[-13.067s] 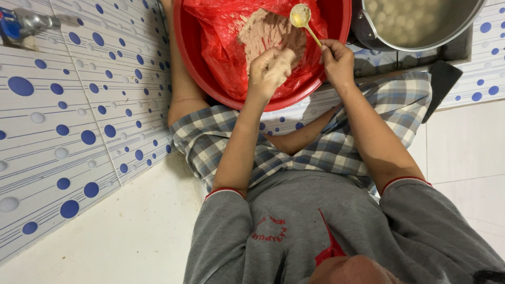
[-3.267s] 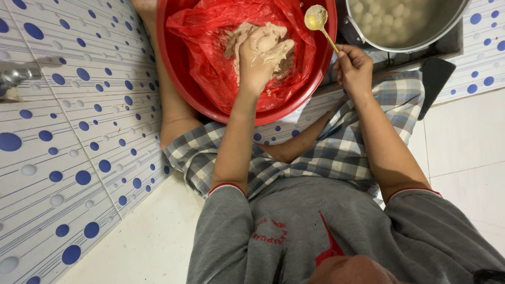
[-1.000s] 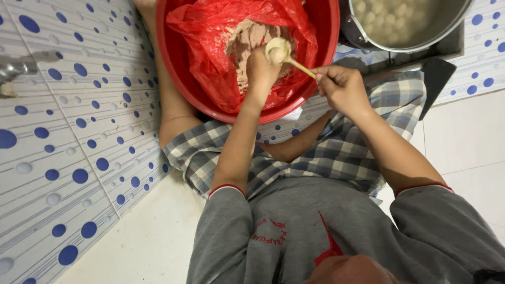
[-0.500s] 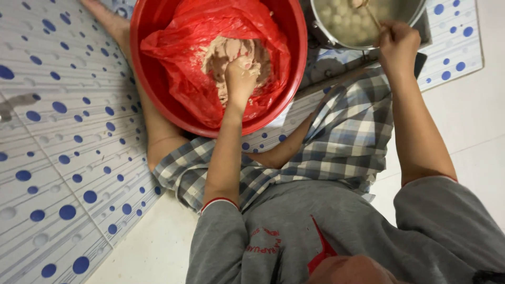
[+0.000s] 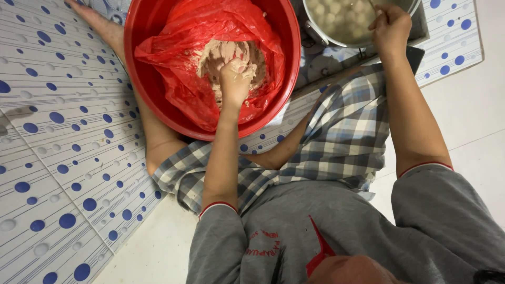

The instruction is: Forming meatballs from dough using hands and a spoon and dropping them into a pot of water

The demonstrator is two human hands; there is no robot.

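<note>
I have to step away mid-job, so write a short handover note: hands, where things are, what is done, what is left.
Left hand: fingers closed in the pinkish paste, inside the red plastic bag that lines the red basin.
Right hand: closed on a thin handle, likely a spoon, over the metal pot; its tip is out of view.
Done: many pale round balls already sit in the pot's liquid.
Left: a good mound of paste remains in the basin to be shaped and moved to the pot.

Seated cross-legged, the person extends the left hand (image 5: 235, 80) forward, fingers curled closed. The right hand (image 5: 390, 24) reaches farther out, fist clenched.
</note>
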